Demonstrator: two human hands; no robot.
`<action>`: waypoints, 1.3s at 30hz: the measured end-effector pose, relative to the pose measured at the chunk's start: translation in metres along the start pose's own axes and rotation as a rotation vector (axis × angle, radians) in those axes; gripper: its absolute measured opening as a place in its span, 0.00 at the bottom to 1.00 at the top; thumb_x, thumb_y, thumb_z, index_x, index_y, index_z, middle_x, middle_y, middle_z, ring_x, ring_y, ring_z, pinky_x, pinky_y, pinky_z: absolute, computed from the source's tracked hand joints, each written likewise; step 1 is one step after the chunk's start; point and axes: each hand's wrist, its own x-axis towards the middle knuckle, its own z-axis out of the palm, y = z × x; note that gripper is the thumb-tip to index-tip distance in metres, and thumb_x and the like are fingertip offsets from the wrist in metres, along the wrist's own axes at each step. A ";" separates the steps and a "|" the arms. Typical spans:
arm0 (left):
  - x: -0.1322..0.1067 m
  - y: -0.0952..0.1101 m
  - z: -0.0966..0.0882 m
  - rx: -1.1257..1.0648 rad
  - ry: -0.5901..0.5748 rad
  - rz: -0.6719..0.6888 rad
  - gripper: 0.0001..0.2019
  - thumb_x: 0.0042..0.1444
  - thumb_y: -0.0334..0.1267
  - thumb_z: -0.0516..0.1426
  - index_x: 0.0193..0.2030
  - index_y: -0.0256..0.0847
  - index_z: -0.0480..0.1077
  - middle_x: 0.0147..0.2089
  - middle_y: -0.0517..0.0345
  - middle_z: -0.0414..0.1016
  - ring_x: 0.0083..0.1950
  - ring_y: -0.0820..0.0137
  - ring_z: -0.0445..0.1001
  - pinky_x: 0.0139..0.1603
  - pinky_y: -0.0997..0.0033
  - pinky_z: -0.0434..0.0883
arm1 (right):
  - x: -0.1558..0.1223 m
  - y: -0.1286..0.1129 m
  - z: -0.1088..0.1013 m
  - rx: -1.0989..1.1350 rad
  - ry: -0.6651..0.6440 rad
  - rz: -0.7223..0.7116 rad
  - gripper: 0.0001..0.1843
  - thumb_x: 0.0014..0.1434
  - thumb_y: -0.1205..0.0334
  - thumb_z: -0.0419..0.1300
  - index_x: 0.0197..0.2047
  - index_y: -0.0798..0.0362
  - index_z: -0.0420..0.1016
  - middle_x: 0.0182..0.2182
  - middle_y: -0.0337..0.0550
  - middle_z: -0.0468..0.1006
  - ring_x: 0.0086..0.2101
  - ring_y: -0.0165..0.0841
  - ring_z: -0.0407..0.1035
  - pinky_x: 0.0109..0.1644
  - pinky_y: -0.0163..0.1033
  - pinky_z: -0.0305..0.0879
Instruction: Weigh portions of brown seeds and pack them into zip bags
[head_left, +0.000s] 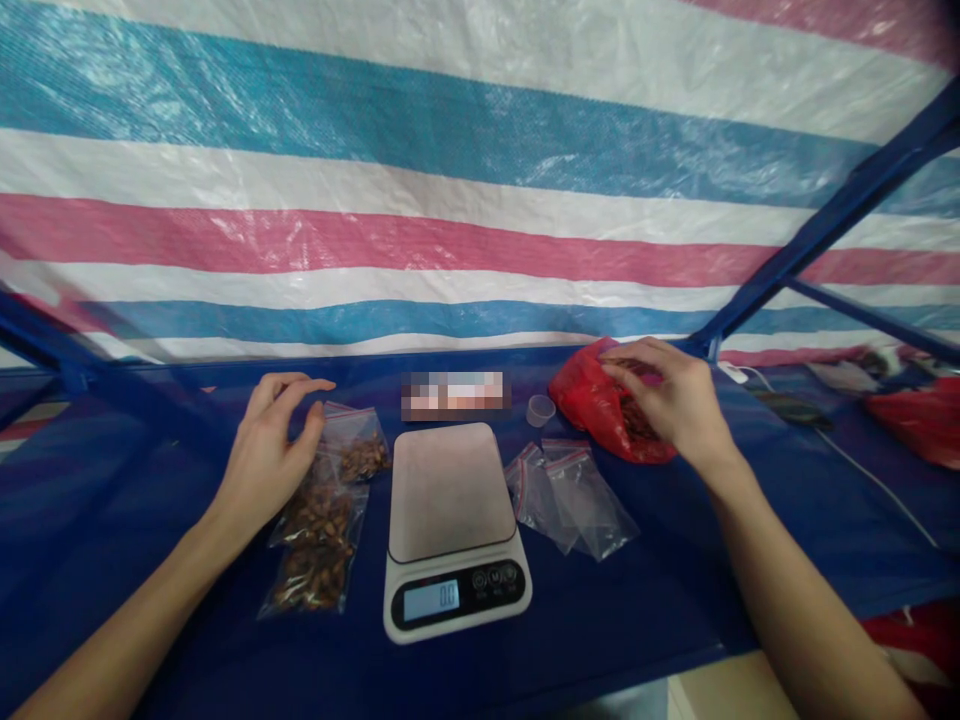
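My left hand (pixel 274 445) hovers over the filled zip bags at the left, thumb and fingers apart, with nothing in it. Those clear bags (pixel 319 550) hold small brown pieces, perhaps seeds or dried pods; a smaller filled bag (pixel 364 457) lies just behind. At the right, my right hand (pixel 667 395) is at the mouth of a red plastic bag (pixel 589 400) of brown pieces. Its thumb and fingers are bent together at the rim; whether they pinch the plastic is unclear. Between my hands stands a white kitchen scale (pixel 454 495), its plate bare and its display reading 0.0.
Flat, clear zip bags (pixel 585 495) lie right of the scale. A small clear plastic cup (pixel 540 410) sits behind them. A blurred-out box (pixel 456 396) is behind the scale. Blue metal bars (pixel 787 255) and a striped tarp (pixel 450 240) enclose the blue table (pixel 600 620). A white cable (pixel 877 485) runs along the right.
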 end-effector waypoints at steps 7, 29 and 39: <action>0.001 0.000 0.000 0.027 0.000 0.024 0.17 0.69 0.43 0.51 0.55 0.39 0.76 0.53 0.47 0.71 0.59 0.53 0.73 0.64 0.46 0.71 | -0.007 -0.035 0.040 0.207 -0.248 -0.108 0.05 0.68 0.66 0.64 0.42 0.52 0.83 0.40 0.46 0.83 0.40 0.38 0.79 0.46 0.42 0.74; 0.000 -0.005 0.004 0.038 0.014 0.047 0.17 0.68 0.45 0.50 0.54 0.42 0.76 0.51 0.48 0.72 0.57 0.53 0.74 0.62 0.44 0.73 | -0.013 -0.032 0.034 0.150 -0.290 0.041 0.06 0.66 0.65 0.64 0.38 0.53 0.84 0.33 0.42 0.85 0.31 0.34 0.78 0.37 0.37 0.69; 0.000 -0.002 0.002 0.046 -0.030 0.023 0.16 0.69 0.43 0.50 0.54 0.43 0.75 0.52 0.50 0.72 0.58 0.56 0.73 0.64 0.48 0.71 | -0.030 -0.029 0.052 -0.213 -0.526 0.032 0.02 0.63 0.64 0.69 0.36 0.48 0.83 0.23 0.38 0.79 0.24 0.33 0.72 0.28 0.36 0.54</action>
